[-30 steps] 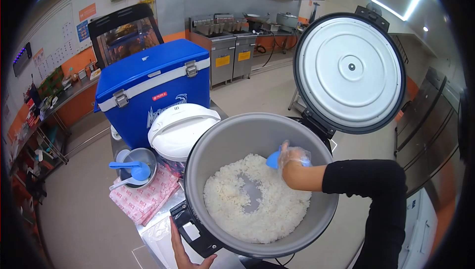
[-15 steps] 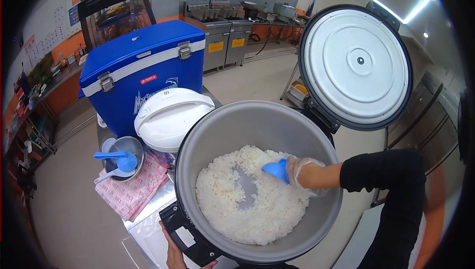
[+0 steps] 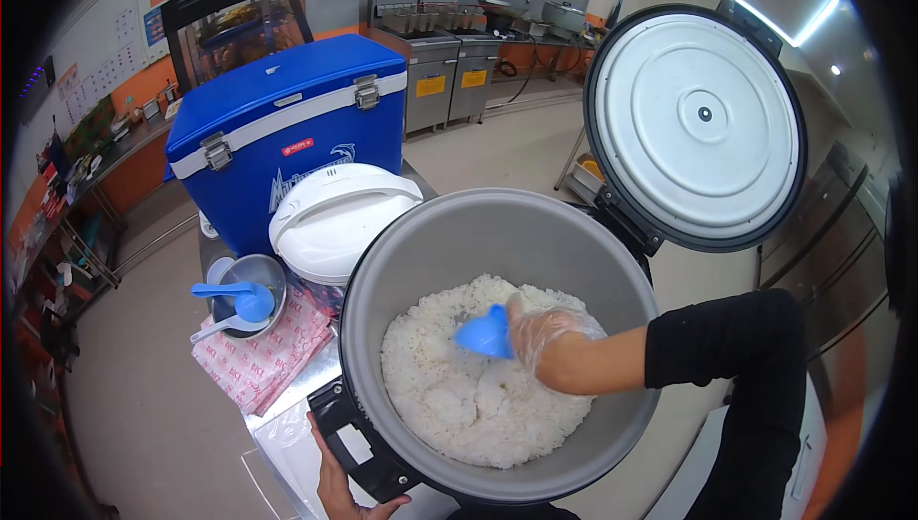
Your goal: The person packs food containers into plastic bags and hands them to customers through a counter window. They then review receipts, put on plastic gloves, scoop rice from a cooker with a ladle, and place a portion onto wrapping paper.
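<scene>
A large rice cooker (image 3: 507,219) with a grey inner pot stands in front of me, a bed of white rice (image 3: 488,405) across its bottom. My right hand (image 3: 550,338), in a clear plastic glove, is inside the pot, closed on a blue scoop (image 3: 486,332) just over the rice. The scoop's handle is hidden by the fingers. At the lower left, my bare left hand (image 3: 337,486) grips the cooker's black side handle (image 3: 359,443). The cooker's round lid (image 3: 703,123) is raised on its hinge at the right.
Left of the cooker are a white-lidded container (image 3: 339,219), a blue cooler box (image 3: 287,118) and a metal bowl (image 3: 273,276) with a blue measuring scoop (image 3: 251,300) and a pale spoon. A pink printed cloth (image 3: 268,348) lies under the bowl. Fryers (image 3: 430,70) stand behind.
My right hand has moved left across the pot with the scoop. Rice now covers most of the bare patch in the middle. My left hand stays at the handle.
</scene>
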A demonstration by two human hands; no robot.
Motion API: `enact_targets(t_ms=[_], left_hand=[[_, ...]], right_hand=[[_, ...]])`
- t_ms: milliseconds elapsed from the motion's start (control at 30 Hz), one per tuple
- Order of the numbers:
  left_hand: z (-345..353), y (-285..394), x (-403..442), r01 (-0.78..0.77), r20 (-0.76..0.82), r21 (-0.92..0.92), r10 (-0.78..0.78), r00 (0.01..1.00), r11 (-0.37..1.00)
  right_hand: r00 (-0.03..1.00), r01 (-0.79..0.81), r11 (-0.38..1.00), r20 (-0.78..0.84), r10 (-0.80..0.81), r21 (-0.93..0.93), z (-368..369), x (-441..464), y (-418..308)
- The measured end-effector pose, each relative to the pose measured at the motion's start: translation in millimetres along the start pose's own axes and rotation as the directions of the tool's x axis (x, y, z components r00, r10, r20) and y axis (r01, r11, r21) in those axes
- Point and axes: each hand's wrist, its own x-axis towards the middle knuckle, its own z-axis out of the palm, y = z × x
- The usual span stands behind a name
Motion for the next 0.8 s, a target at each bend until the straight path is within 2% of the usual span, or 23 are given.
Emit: enact_targets(t_ms=[67, 133, 200, 267, 367, 433, 500, 533, 600, 700, 800], left_hand=[[-1, -4, 0, -0.043, -0.006, -0.004, 0.043, 0.999, 0.999], [-5, -8, 1, -0.056, 0.016, -0.013, 0.056, 0.998, 0.998], [-8, -9, 3, -0.062, 0.058, -0.034, 0.064, 0.996, 0.997], [-5, -1, 6, -0.01, 0.024, -0.06, 0.012, 1.0, 0.998], [-6, -1, 5, 0.013, 0.025, -0.038, -0.012, 1.0, 0.999], [-8, -3, 2, 0.02, 0.041, -0.02, -0.019, 0.999, 1.0], [-10, -2, 5, 0.019, 0.051, -0.019, -0.018, 0.999, 1.0], [-10, -1, 4, 0.038, 0.041, -0.052, -0.036, 0.999, 0.998], [-9, -5, 2, 0.028, 0.034, -0.044, -0.026, 0.999, 0.999], [-8, -7, 1, 0.018, 0.036, -0.036, -0.017, 0.999, 0.999], [-8, -4, 2, 0.023, 0.033, -0.055, -0.021, 0.999, 0.998]], right_hand=[[0.999, -0.027, 0.998, 0.042, 0.029, -0.052, 7, 8, 6], [0.992, 0.097, 0.982, 0.097, -0.082, -0.163, 23, 23, 5], [0.985, 0.145, 0.981, 0.115, -0.131, -0.129, 29, 19, -6], [0.989, 0.118, 0.992, 0.083, -0.121, 0.034, 33, 13, -19], [0.983, 0.155, 0.965, -0.059, -0.171, -0.212, 31, 14, -13], [0.998, 0.05, 0.97, 0.045, -0.041, -0.239, 16, 13, 6], [0.983, 0.112, 0.944, 0.171, -0.06, -0.312, 16, 15, 16], [0.958, 0.227, 0.907, 0.251, -0.141, -0.355, 25, 23, 18], [0.95, 0.262, 0.924, 0.243, -0.196, -0.277, 38, 28, 8], [0.964, 0.236, 0.972, 0.128, -0.232, -0.018, 46, 25, -19], [0.964, 0.25, 0.949, 0.038, -0.262, 0.195, 43, 6, -31]])
